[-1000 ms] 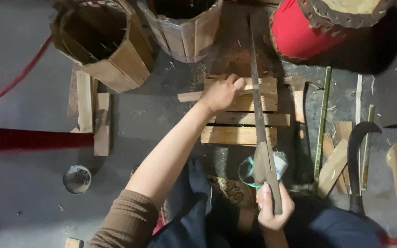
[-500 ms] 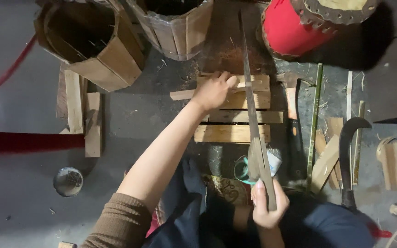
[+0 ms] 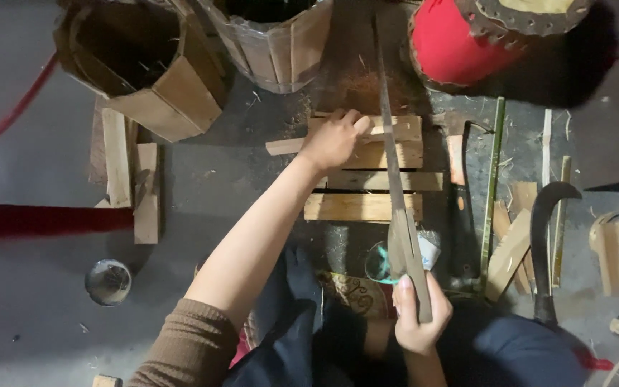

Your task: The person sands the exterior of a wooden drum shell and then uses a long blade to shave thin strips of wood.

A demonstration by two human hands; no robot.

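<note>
**Saw across slats, both hands at work**

Saw (image 3: 394,165) lies lengthwise over a stack of wooden slats (image 3: 367,179) on the floor (image 3: 30,322), its blade running from the far barrel down to the near grip. Far left, an open wooden barrel (image 3: 145,64) lies tipped, with loose boards (image 3: 127,179) beside it and a small round tin (image 3: 107,281) nearer the person. Next, the left hand (image 3: 332,137) presses on the top slat, fingers (image 3: 356,123) curled over its edge just beside the blade. The right hand (image 3: 418,319) holds the saw's handle, fingers wrapped tight around it. Right of the slats lie a green stick (image 3: 492,179) and a curved sickle (image 3: 544,236); a red drum (image 3: 481,36) stands beyond.
</note>
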